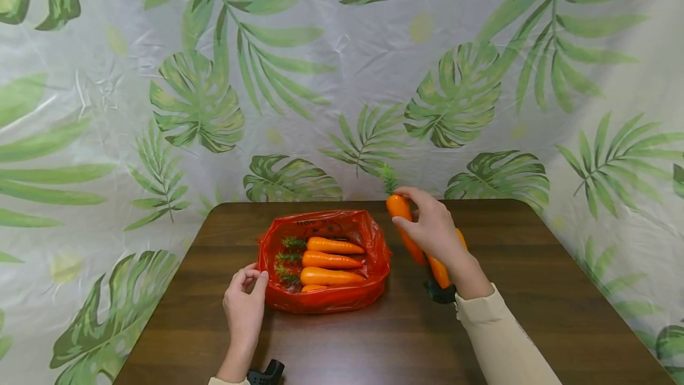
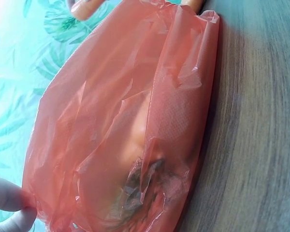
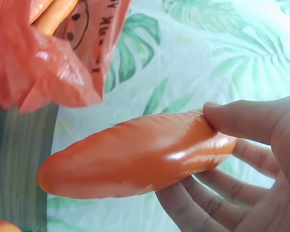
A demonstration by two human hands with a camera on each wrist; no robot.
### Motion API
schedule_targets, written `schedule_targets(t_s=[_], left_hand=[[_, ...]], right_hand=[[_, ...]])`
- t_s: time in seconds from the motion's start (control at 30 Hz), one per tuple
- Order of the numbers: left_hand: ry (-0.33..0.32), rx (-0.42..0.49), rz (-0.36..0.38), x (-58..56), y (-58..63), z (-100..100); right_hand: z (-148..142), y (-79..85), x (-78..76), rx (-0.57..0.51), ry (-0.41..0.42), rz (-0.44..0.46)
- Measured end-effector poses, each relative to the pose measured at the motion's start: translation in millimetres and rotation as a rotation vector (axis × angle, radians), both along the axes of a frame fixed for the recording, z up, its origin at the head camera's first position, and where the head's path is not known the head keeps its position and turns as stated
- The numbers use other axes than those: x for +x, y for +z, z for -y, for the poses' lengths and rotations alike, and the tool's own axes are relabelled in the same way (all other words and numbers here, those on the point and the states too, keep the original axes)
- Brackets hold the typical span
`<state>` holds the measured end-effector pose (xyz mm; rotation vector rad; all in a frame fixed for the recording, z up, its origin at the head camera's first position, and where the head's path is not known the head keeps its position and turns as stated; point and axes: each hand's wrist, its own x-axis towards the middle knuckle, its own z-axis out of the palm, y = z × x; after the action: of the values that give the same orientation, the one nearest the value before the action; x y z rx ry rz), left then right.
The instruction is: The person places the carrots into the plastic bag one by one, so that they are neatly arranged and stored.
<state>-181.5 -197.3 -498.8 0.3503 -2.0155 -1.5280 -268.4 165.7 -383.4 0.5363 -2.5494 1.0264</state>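
Note:
A red plastic bag (image 1: 342, 302) lies with its mouth wide apart on the table, several orange carrots (image 1: 331, 277) with green tops inside it. At the bag's left edge my left hand (image 1: 243, 302) pinches the rim between thumb and finger; the left wrist view shows the fingertips on the thin plastic (image 2: 101, 96). To the right of the bag, my right hand (image 1: 433, 227) grips a carrot (image 1: 399, 207) near its leafy end, tip slanting down toward the table. In the right wrist view, thumb and fingers hold this carrot (image 3: 135, 159) from opposite sides.
More carrot (image 1: 438, 269) shows on the table below my right hand, partly hidden by the wrist. The brown table (image 1: 342, 349) ends at a leaf-patterned curtain (image 1: 374, 76) behind. A black wrist mount (image 1: 267, 373) sits by my left forearm.

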Motion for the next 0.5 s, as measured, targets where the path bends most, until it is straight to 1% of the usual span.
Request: schedule_targets(t_s=[0.5], left_hand=[[-0.002, -0.017, 0.017, -0.7, -2.3, 2]], right_hand=[[46, 9.1, -9.2, 0.044, 0.117, -0.076]])
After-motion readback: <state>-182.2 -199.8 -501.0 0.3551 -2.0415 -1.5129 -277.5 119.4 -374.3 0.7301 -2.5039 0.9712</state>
